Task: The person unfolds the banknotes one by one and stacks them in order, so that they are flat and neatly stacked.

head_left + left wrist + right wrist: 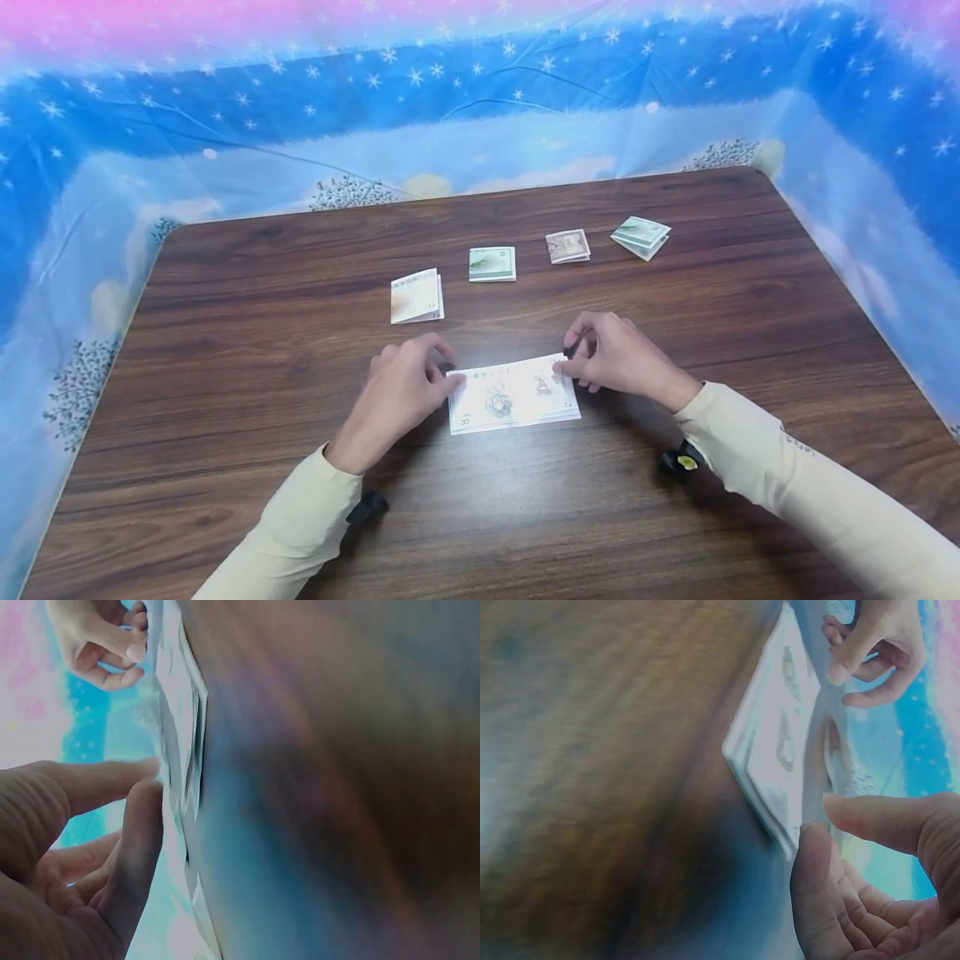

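Observation:
A small stack of whitish banknotes (517,400) lies flat on the brown table in front of the person, its upper face bright with glare and a "20" in one corner. At its far left corner is the left hand (405,387), thumb tip overlapping the paper in the head view. The right hand (618,358) is at the far right corner in the same way. A gap shows between thumb and forefinger of the left hand (889,645) in the right wrist view, and of the right hand (105,645) in the left wrist view. Layered edges show along the stack (780,742).
Beyond the hands, folded banknotes lie in a slanting row: a pale one (416,297), a green one (492,263), a brownish one (567,247) and another green one (640,237). A snowflake-patterned cloth (480,108) surrounds the wood-grain table (247,308).

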Available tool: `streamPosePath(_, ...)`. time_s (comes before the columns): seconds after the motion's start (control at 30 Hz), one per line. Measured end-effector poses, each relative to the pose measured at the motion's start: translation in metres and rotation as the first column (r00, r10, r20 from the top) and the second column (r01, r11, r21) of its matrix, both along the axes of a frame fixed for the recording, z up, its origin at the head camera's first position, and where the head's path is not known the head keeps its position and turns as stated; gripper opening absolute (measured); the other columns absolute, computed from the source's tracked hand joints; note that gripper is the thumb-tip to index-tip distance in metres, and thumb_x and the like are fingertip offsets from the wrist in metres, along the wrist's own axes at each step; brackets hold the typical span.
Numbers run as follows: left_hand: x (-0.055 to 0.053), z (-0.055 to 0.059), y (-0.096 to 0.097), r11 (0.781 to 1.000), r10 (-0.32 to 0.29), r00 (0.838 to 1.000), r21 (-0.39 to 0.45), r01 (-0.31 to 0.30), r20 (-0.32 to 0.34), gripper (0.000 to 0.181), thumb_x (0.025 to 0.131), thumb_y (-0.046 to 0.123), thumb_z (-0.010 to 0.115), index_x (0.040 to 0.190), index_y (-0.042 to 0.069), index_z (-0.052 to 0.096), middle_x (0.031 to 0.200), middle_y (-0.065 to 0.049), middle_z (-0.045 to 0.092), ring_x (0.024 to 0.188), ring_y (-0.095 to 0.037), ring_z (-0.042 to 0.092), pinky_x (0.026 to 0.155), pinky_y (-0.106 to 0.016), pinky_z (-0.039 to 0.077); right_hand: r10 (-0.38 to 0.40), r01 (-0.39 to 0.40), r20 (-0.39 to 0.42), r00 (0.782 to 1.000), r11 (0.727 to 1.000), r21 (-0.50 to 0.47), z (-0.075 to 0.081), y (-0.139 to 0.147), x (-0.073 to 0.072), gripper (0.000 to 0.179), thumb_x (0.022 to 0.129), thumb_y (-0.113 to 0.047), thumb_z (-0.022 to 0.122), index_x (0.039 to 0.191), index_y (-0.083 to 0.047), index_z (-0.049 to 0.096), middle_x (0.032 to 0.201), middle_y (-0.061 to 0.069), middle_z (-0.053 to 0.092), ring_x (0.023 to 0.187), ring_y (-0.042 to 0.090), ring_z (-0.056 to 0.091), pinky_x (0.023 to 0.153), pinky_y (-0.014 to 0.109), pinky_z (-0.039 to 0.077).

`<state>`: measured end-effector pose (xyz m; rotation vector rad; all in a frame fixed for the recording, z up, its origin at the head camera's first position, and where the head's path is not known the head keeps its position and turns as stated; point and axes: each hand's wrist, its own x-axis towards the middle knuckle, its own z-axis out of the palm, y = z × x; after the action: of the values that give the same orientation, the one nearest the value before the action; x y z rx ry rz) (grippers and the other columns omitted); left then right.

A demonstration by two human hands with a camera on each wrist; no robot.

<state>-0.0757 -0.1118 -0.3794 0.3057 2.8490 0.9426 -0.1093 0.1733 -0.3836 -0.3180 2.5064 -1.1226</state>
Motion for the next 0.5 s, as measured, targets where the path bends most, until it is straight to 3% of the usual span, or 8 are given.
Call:
streamPosePath(0.13, -0.007, 0.004, -0.011, 0.999, 0.049, 0.991, 0.022, -0.047, -0.122, 0.023, 0.09, 0.017, 0.076, 0.107, 0.003, 0.072, 0.072, 0.003, 0.07, 0.064, -0.011, 0.065, 0.071, -0.041, 0.051, -0.015, 0.017, 0.017, 1.0, 0.995, -0.095, 0.003, -0.006, -0.009, 0.028, 0.085, -0.007, 0.077, 0.103, 0.007, 0.061, 0.074, 0.009, 0.069, 0.058, 0.02, 0.069, 0.059, 0.038, 0.059)
streamPosePath(0.3, -0.017, 0.004, -0.02, 0.994, 0.084, 0.972, -0.052, -0.098, -0.218, 0.033, 0.09, 0.016, 0.075, 0.117, -0.002, 0.068, 0.097, -0.014, 0.071, 0.089, -0.03, 0.068, 0.082, -0.052, 0.05, -0.054, 0.071, 0.083, 0.995, 0.976, -0.207, 0.005, -0.018, -0.021, 0.029, 0.084, -0.001, 0.074, 0.106, 0.011, 0.061, 0.086, 0.016, 0.072, 0.065, 0.024, 0.07, 0.065, 0.038, 0.06)
streamPosePath(0.4, -0.023, 0.004, -0.021, 0.986, 0.076, 0.98, -0.13, -0.101, -0.187, 0.048, 0.092, 0.02, 0.073, 0.131, -0.005, 0.06, 0.119, -0.024, 0.064, 0.11, -0.039, 0.061, 0.095, -0.055, 0.046, -0.078, 0.116, 0.148, 0.986, 0.957, -0.265, 0.005, -0.027, -0.028, 0.028, 0.086, 0.002, 0.072, 0.11, 0.013, 0.06, 0.093, 0.02, 0.071, 0.074, 0.026, 0.072, 0.07, 0.037, 0.061)
streamPosePath(0.5, -0.027, 0.003, -0.022, 0.978, 0.051, 0.995, -0.198, -0.067, -0.085, 0.061, 0.097, 0.025, 0.068, 0.144, -0.007, 0.047, 0.143, -0.028, 0.05, 0.133, -0.043, 0.046, 0.111, -0.054, 0.035, -0.099, 0.159, 0.204, 0.974, 0.94, -0.302, 0.004, -0.036, -0.035, 0.03, 0.088, 0.003, 0.07, 0.113, 0.013, 0.059, 0.099, 0.022, 0.069, 0.084, 0.028, 0.073, 0.076, 0.036, 0.06)
